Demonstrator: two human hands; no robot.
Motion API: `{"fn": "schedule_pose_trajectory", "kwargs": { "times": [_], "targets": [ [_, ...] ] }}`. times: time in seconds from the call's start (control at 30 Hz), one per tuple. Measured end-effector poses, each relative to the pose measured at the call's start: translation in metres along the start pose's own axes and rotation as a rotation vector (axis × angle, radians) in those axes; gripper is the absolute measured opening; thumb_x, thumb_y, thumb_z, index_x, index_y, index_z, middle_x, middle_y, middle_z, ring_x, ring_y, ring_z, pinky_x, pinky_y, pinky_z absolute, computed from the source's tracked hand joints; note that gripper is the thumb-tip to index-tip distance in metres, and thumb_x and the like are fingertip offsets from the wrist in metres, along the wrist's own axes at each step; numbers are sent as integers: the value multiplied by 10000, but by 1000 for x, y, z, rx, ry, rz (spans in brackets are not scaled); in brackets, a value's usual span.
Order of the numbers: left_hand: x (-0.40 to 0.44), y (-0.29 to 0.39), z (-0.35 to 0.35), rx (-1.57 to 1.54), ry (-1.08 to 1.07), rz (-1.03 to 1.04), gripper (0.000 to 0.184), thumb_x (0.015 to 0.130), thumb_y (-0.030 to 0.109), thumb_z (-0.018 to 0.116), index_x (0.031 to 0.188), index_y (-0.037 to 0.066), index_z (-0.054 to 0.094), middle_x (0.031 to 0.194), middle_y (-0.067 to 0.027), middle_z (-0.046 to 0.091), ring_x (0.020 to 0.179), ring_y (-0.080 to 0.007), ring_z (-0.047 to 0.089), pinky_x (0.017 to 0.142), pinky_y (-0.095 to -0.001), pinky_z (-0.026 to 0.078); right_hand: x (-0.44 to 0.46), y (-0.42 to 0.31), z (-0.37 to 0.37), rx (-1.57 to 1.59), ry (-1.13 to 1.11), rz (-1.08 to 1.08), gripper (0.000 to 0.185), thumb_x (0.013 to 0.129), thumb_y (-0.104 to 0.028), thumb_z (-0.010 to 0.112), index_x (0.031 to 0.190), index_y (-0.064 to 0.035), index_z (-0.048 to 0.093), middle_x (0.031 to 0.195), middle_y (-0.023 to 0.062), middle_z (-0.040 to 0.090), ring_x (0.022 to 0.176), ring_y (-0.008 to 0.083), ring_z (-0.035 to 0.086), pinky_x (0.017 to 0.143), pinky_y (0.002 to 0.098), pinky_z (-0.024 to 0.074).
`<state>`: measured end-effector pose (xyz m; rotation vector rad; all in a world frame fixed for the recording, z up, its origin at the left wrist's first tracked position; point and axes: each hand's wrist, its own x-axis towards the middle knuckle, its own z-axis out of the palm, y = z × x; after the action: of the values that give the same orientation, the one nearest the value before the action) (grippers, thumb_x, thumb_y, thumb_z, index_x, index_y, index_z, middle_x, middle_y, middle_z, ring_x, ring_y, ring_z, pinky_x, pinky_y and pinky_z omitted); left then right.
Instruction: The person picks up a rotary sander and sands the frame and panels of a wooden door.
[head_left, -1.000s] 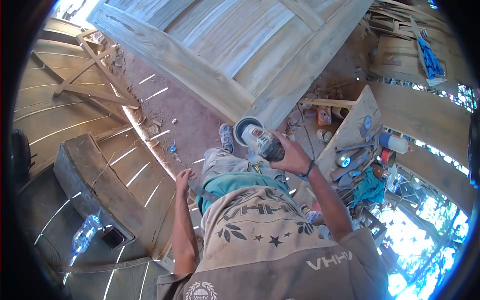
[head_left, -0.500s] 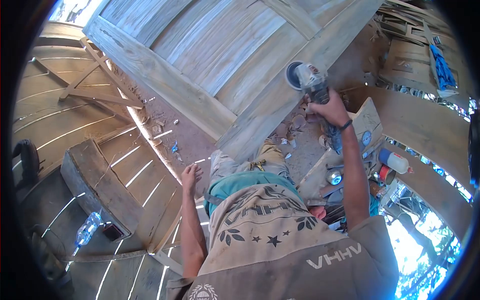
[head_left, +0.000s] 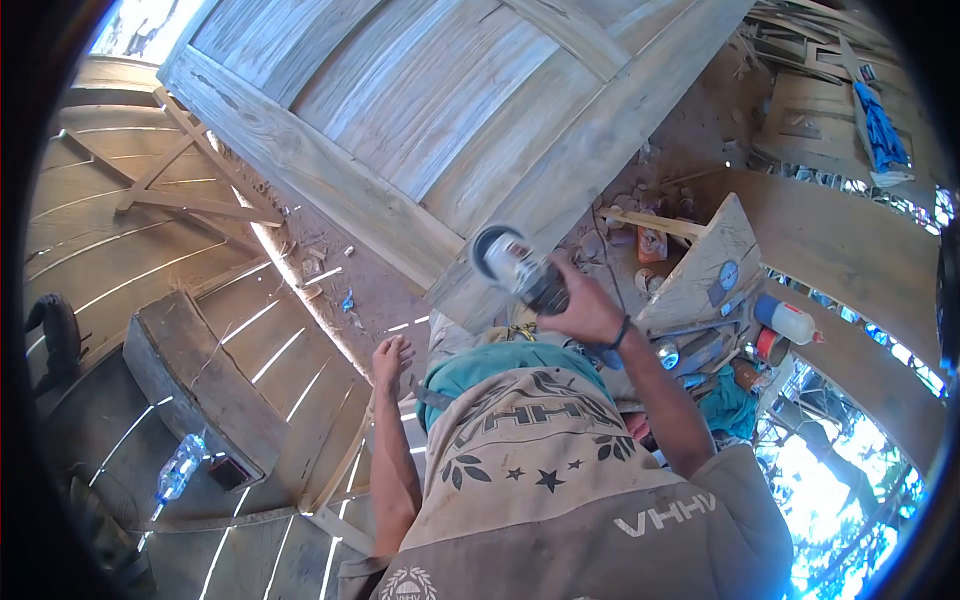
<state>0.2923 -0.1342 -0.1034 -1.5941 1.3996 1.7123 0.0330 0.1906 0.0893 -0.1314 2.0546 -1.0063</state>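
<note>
My right hand point(head_left: 588, 305) grips an angle grinder point(head_left: 540, 283) by its body. The grinder's round disc point(head_left: 490, 252) is over the near corner of a wooden panelled door point(head_left: 350, 175); I cannot tell whether it touches the wood. Grooved panels and framing rails show on the door, which lies just ahead of my waist. My left hand point(head_left: 392, 358) hangs off to the left of my body, its fingers loosely curled with nothing visible in them. It is apart from the door.
At right, a wooden board point(head_left: 712, 260) stands beside a cluttered surface with a white bottle point(head_left: 785, 318), a red can point(head_left: 770, 347) and a teal cloth point(head_left: 730, 405). A wooden trough-like box point(head_left: 200, 385) and a clear plastic bottle point(head_left: 180, 468) are at left. Debris litters the ground.
My right hand has brought the grinder left and nearer to my body, from the door's right edge to its near corner. The left hand has shifted slightly, its fingers more curled.
</note>
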Motion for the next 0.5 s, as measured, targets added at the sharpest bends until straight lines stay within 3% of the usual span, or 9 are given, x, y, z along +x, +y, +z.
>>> {"fn": "schedule_pose_trajectory", "kwargs": {
  "times": [0.13,0.27,0.37,0.5],
  "targets": [
    [9,4,-15,-14,13,10,349,991,346,638,1216,80,641,1094,-74,722,899,-184,716,759,-321,535,-5,2,24,-131,-93,-161,934,666,-237,805,1478,-9,403,1227,292,641,1149,430,637,993,431,506],
    [17,9,-20,-25,30,23,320,996,355,625,1187,98,640,1087,-68,722,911,-180,713,762,-324,536,-2,-12,-6,-169,-179,-15,911,667,-230,796,1469,-21,420,1246,288,632,1160,436,625,996,434,501],
    [14,13,-9,-41,34,27,318,997,354,625,1186,99,642,1084,-66,724,908,-176,714,757,-317,535,10,1,-44,-214,-25,-90,889,667,-280,806,1442,-41,441,1149,289,671,1081,432,658,915,448,535],
    [14,8,11,-69,9,10,335,1006,320,620,1233,74,643,1109,-82,728,895,-182,724,736,-308,539,27,2,-107,-274,151,-102,881,660,-225,813,1434,-2,457,1112,204,698,1028,317,684,929,390,530]
  ]
}}
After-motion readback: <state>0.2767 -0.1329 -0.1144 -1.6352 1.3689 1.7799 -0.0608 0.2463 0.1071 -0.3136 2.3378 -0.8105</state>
